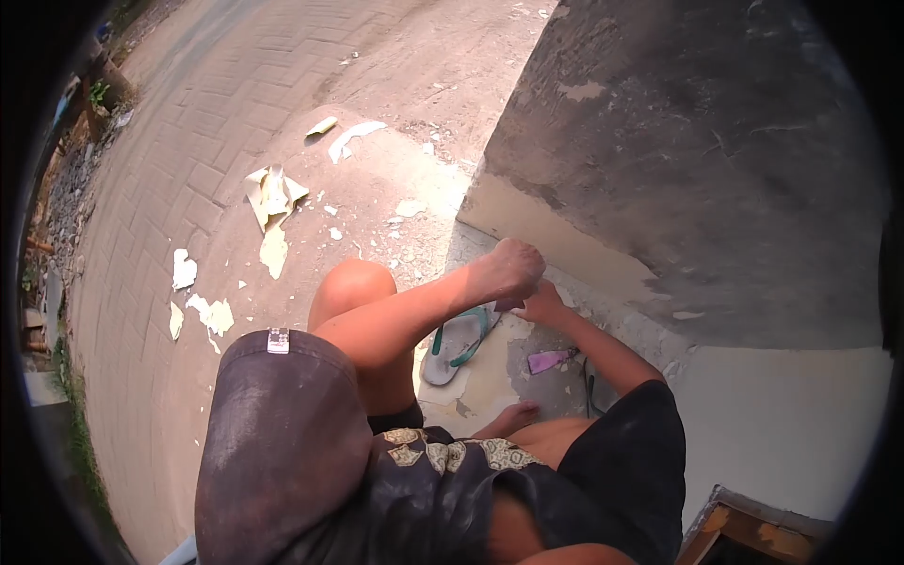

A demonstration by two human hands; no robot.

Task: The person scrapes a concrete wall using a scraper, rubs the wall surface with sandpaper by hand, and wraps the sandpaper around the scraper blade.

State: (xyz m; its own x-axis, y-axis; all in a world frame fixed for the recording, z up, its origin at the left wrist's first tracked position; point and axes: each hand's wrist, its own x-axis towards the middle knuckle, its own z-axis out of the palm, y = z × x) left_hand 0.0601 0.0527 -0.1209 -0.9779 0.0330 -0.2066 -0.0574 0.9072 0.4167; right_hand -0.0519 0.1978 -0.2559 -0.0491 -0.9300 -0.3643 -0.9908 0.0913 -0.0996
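My left hand (513,268) is closed, its knuckles up, beside the base of the wall; what it holds, if anything, is hidden. Just below and right of it is my right hand (540,303), its fingers bent against a small dark purple thing (509,304) between the two hands. I cannot make out which hand grips that thing. A grey flip-flop with green straps (454,350) lies below my hands. Another flat purple piece (549,362) is on the worn floor near my right forearm.
The dark, peeling wall (687,169) with a beige lower band rises at the right. Torn pale flakes (273,202) are scattered on the ground at left, beside a brick-patterned road (160,226). A worn wooden frame (753,527) stands at bottom right. My bent knee is left of my hands.
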